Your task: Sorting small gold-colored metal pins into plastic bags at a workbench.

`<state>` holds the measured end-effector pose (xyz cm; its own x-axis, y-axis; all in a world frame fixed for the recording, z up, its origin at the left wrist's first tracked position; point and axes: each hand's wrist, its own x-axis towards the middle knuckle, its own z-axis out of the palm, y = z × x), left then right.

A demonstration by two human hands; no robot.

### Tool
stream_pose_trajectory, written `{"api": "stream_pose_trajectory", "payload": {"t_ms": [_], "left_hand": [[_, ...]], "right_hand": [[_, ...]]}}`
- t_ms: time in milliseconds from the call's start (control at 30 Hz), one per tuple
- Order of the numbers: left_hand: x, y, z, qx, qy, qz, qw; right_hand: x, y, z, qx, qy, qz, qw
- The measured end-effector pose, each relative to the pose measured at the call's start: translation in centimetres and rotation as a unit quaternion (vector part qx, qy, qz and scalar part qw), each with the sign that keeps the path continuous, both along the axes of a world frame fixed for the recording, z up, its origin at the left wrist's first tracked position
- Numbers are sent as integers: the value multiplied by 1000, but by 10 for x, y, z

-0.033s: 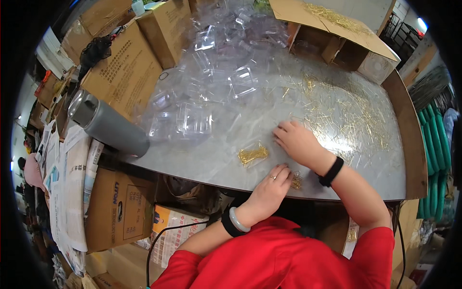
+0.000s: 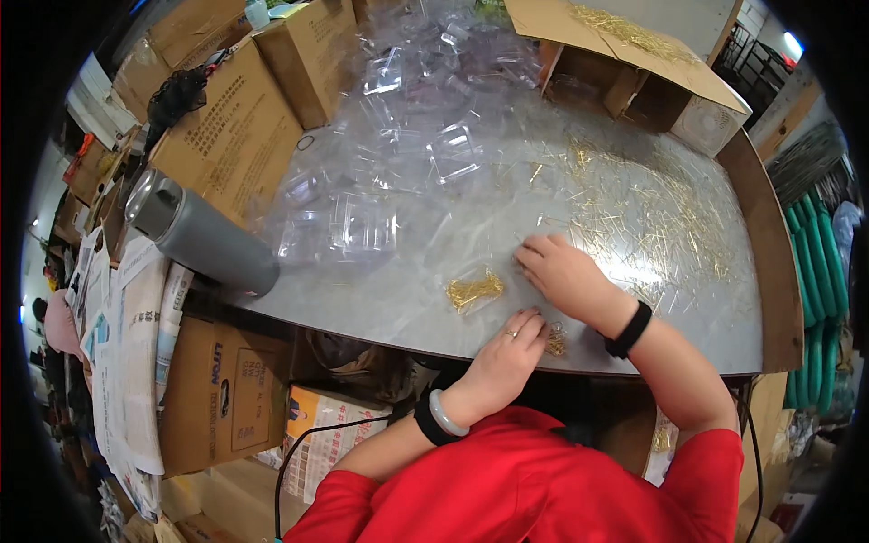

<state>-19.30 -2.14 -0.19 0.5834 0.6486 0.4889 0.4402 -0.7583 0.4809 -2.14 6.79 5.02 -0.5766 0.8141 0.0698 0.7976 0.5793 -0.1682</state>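
My left hand lies low at the table's front edge, its fingers curled together against a small bunch of thin gold wire pieces, which sticks out on its right side. Above and to the right, my right hand is bent down to the tabletop with its fingers drawn together. Whatever its fingertips pinch is hidden. A larger bundle of gold wire pieces sits to the left of both hands, apart from them. Many loose gold wire pieces are scattered over the table beyond my right hand.
Clear plastic boxes pile up across the table's left and far side. A grey bottle stands at the left edge by cardboard boxes. An open carton stands at the far right, and a raised board borders the right side.
My right hand has shifted very slightly toward me and to the right. The left hand and the bundles have barely moved.
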Motion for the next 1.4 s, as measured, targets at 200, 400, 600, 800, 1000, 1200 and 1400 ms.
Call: {"api": "stream_pose_trajectory", "payload": {"t_ms": [200, 400, 600, 800, 1000, 1200, 1400], "left_hand": [[-4, -1, -5, -11, 3, -9, 1000], [-4, 1, -1, -17, -2, -26, 1000], [-4, 0, 0, -36, 11, -6, 999], [-2, 2, 5, -34, 54, -9, 998], [-6, 3, 6, -38, 70, -36, 996], [-2, 5, 4, -53, 68, -51, 995], [-6, 9, -5, -60, 48, -49, 996]], "right_hand": [[32, -66, -4, 0, 38, 4, 999], [49, -108, -31, 6, 172, -96, 980], [33, -127, -33, 140, 181, -271, 935], [22, -113, -34, 159, 163, -285, 931], [26, -100, -45, 152, 240, -227, 931], [26, -112, -35, 123, 215, -323, 914], [-1, -72, -50, 71, 202, -327, 920]]}}
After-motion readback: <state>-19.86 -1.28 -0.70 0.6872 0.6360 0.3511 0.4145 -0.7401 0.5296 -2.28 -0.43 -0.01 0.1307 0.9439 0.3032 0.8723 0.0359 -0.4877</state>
